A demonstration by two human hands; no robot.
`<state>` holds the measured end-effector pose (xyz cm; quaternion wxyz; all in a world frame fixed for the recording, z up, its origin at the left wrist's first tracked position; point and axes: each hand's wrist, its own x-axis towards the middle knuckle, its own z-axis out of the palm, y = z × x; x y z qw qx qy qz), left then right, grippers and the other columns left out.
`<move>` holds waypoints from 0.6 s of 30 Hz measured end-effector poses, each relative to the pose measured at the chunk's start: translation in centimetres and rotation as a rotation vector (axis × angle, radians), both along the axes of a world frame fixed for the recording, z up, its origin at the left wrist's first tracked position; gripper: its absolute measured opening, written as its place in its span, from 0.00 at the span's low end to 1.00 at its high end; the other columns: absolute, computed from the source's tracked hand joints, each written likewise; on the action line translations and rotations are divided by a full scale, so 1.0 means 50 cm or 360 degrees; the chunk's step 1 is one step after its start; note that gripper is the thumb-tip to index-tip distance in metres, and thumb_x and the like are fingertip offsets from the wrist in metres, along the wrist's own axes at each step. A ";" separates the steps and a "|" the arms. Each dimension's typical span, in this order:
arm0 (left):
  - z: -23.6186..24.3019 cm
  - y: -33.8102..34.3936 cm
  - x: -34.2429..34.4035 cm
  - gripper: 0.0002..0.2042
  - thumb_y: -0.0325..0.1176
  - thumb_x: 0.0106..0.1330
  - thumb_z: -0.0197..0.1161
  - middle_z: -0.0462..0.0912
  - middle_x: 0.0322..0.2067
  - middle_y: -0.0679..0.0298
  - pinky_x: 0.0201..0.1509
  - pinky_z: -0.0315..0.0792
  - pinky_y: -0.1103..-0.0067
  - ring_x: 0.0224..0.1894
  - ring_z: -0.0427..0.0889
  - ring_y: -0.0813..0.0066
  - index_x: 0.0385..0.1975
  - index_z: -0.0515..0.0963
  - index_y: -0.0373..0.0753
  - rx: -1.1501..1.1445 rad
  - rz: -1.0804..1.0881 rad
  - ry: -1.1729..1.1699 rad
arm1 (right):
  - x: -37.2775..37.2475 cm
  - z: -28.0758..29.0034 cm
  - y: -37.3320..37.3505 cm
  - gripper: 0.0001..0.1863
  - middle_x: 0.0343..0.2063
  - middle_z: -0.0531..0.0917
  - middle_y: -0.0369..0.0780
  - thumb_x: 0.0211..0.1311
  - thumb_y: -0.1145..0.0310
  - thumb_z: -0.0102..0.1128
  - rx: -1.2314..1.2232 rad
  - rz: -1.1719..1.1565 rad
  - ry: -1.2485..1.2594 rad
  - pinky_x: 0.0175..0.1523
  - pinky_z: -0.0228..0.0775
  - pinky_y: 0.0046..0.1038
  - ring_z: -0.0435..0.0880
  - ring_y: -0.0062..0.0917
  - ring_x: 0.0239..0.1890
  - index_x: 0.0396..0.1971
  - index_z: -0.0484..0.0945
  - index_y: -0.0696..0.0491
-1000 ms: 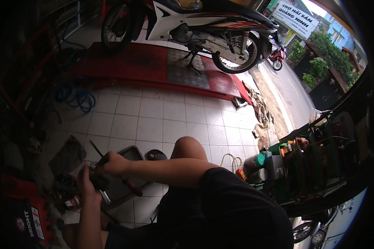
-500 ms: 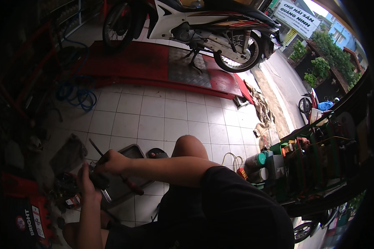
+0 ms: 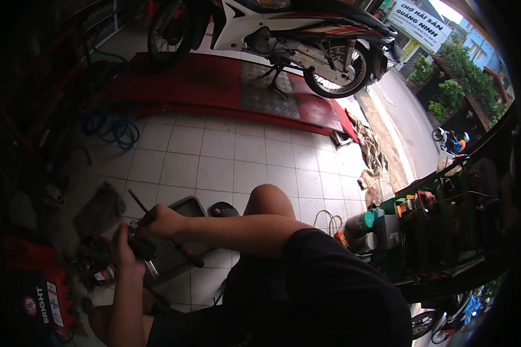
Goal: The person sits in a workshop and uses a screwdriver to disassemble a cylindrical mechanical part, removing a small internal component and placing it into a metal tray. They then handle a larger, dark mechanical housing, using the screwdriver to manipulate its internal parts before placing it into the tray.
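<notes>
My left hand (image 3: 125, 254) is closed around a dark, rounded metal part (image 3: 143, 247) with a shiny end, held up over a grey tray (image 3: 198, 207). Right against that part, my right hand (image 3: 163, 222) is closed in a fist on a screwdriver. Its thin metal shaft (image 3: 136, 199) sticks out past the knuckles. A red handle (image 3: 191, 255) shows below my right forearm, roughly in line with the shaft, and seems to belong to the same tool. My fingers hide where the tool and the part meet.
A white motorbike (image 3: 283, 40) stands on a red lift platform (image 3: 197, 87) ahead. Blue hose (image 3: 113, 130) lies coiled at left. A dark cloth (image 3: 101, 208) and a red-and-black case (image 3: 37, 283) are near my left arm. At right stands a green rack (image 3: 440, 225) with jars (image 3: 360, 222).
The whole view has shifted slightly, so the scene sits a little further right and higher. Both hands keep their hold, with hardly any movement between them.
</notes>
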<state>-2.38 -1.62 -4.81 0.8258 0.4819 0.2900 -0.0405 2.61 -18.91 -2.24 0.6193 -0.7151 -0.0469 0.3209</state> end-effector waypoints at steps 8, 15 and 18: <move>0.006 -0.002 0.001 0.17 0.44 0.70 0.66 0.78 0.41 0.67 0.46 0.77 0.73 0.44 0.80 0.74 0.49 0.77 0.38 0.0006 0.0029 0.0032 | -0.005 0.017 -0.002 0.19 0.24 0.83 0.37 0.51 0.63 0.73 0.0050 -0.0086 0.0035 0.26 0.68 0.25 0.75 0.18 0.22 0.39 0.87 0.60; 0.009 -0.006 0.000 0.19 0.46 0.69 0.66 0.78 0.42 0.65 0.46 0.77 0.72 0.44 0.80 0.72 0.49 0.77 0.38 0.0017 0.0016 0.0047 | -0.006 0.005 -0.002 0.19 0.26 0.84 0.38 0.52 0.62 0.73 0.0034 -0.0047 0.0010 0.28 0.69 0.25 0.77 0.18 0.24 0.40 0.88 0.60; 0.004 0.002 0.000 0.19 0.46 0.69 0.67 0.78 0.42 0.65 0.46 0.77 0.72 0.45 0.80 0.72 0.49 0.77 0.38 -0.0022 0.0017 0.0047 | -0.008 0.020 0.001 0.19 0.27 0.85 0.38 0.53 0.61 0.72 0.0045 -0.0067 0.0084 0.29 0.70 0.25 0.77 0.18 0.25 0.39 0.88 0.60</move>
